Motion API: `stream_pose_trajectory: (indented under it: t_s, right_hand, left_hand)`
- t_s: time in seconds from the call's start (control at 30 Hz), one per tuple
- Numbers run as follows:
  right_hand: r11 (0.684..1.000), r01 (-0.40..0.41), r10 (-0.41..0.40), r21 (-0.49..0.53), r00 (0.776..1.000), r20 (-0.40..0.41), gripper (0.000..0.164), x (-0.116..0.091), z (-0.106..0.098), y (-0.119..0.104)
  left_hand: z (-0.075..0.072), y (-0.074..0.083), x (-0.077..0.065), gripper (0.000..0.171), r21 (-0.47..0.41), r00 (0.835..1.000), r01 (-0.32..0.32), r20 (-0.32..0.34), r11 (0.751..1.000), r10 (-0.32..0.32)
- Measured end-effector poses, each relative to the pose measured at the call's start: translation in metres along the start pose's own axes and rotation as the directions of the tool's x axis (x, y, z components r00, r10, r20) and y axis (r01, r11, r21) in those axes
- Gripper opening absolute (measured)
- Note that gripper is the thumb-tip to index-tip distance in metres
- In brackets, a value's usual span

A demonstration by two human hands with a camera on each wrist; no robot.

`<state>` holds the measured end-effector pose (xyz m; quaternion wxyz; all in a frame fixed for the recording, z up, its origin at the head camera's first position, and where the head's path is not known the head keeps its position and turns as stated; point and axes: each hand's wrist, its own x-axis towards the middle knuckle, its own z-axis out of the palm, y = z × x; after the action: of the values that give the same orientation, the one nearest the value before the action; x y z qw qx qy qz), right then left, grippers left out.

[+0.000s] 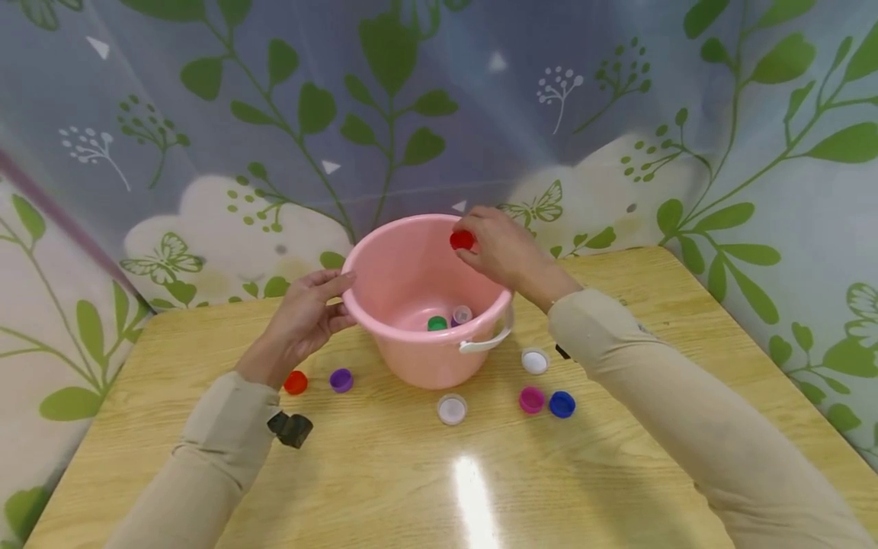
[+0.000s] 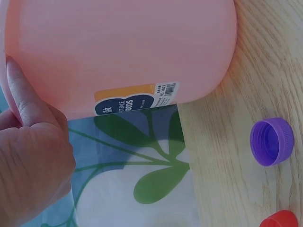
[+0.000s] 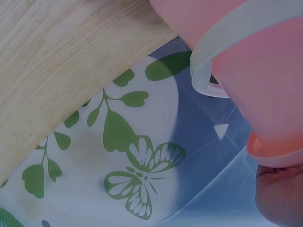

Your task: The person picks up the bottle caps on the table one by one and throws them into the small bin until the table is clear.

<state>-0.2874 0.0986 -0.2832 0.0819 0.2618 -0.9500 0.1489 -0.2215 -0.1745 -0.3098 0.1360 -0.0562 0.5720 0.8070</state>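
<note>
A pink bucket (image 1: 428, 358) with a white handle (image 1: 488, 341) stands upright on the table. My left hand (image 1: 302, 320) holds its rim at the left, and in the left wrist view a finger (image 2: 26, 97) of that hand reaches along the pink wall to the rim. Over the bucket's right side, my right hand (image 1: 504, 248) pinches a red bottle cap (image 1: 462, 240). Only part of the right hand (image 3: 281, 194) shows in the right wrist view, and the cap is out of sight there. Inside the bucket lie a green cap (image 1: 437, 323) and a whitish cap (image 1: 463, 314), with some purple beside it.
Left of the bucket lie an orange-red cap (image 1: 296, 382) and a purple cap (image 1: 341, 380). In front and to the right are a clear whitish cap (image 1: 452, 409), a white cap (image 1: 535, 361), a magenta cap (image 1: 531, 399) and a blue cap (image 1: 562, 404). A leaf-patterned curtain (image 1: 274, 152) backs the wooden table (image 1: 370, 473).
</note>
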Motion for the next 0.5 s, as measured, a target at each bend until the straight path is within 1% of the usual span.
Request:
stream_pose_trajectory:
  t_s: [0.17, 0.27, 0.4, 0.5]
  right_hand:
    - [1.000, -0.007, 0.007, 0.016, 1.000, -0.013, 0.032, -0.0010, 0.0001, 0.0000]
    - [1.000, 0.002, -0.001, 0.021, 1.000, -0.024, 0.028, -0.0009, 0.0006, 0.0012]
    - [0.998, -0.012, 0.014, 0.067, 1.000, -0.028, 0.025, -0.0015, 0.0020, 0.0038]
    - [0.991, -0.029, 0.035, 0.131, 0.998, -0.043, 0.024, -0.0028, 0.0030, 0.0067]
  left_hand:
    - [-0.0002, 0.0013, 0.0002, 0.029, -0.001, 1.000, -0.003, -0.004, 1.000, 0.003]
    - [-0.0002, 0.0014, -0.0002, 0.030, -0.007, 1.000, -0.004, 0.002, 1.000, 0.004]
    - [0.0008, 0.0003, -0.0007, 0.032, -0.015, 1.000, 0.000, 0.013, 1.000, 0.000]
    - [0.0022, -0.0007, 0.0000, 0.032, -0.012, 1.000, 0.001, 0.013, 1.000, -0.001]
